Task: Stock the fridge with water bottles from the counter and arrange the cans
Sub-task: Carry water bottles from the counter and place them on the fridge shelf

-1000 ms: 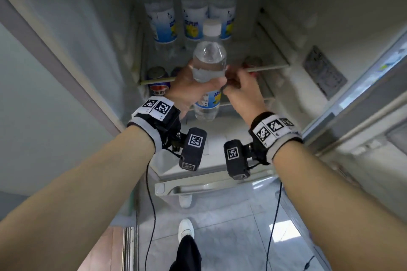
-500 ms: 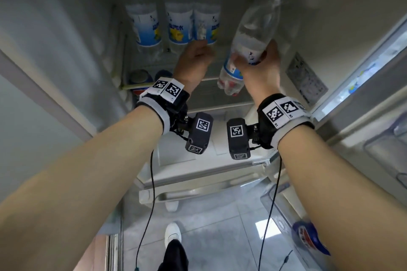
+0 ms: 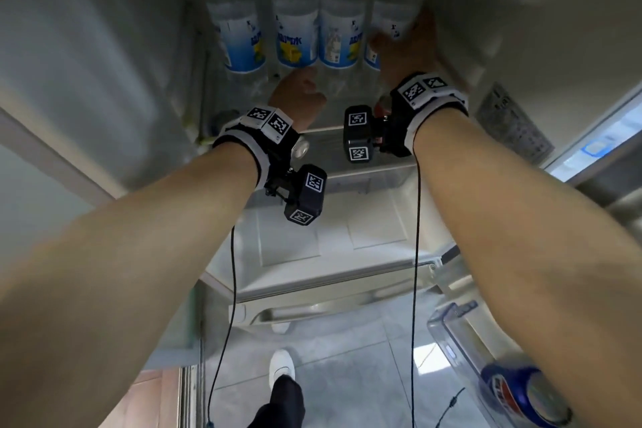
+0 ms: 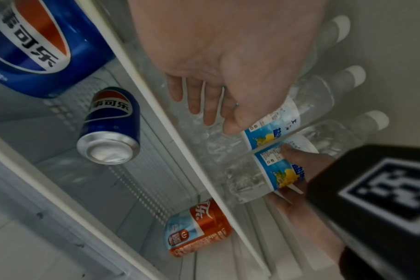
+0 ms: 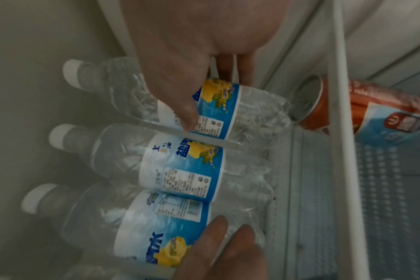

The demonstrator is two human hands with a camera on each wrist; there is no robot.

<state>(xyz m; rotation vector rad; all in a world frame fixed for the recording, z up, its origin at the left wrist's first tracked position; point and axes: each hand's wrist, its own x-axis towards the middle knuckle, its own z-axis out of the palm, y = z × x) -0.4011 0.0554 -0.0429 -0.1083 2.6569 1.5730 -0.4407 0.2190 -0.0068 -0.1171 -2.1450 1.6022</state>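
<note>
Four clear water bottles with blue labels stand in a row on the fridge's upper shelf (image 3: 323, 130). My right hand (image 3: 406, 45) grips the rightmost bottle (image 3: 384, 28) by its label, thumb and fingers round it (image 5: 216, 111). My left hand (image 3: 298, 94) reaches in lower, its straight fingers (image 4: 204, 106) touching the base of a bottle (image 5: 156, 223) two places to the left. On the shelf below stand two blue cans (image 4: 110, 125) and an orange can (image 4: 199, 229), the orange one also in the right wrist view (image 5: 312, 102).
The fridge's right wall (image 3: 514, 55) is close beside the held bottle. The open door's bin (image 3: 462, 334) at lower right holds a blue can (image 3: 521, 396). A drawer (image 3: 330, 233) lies below the shelves. Cables hang from both wrists.
My right hand has carried the tilted bottle up and set it upright at the right end of the row. My left hand has stayed low at the bottles' bases.
</note>
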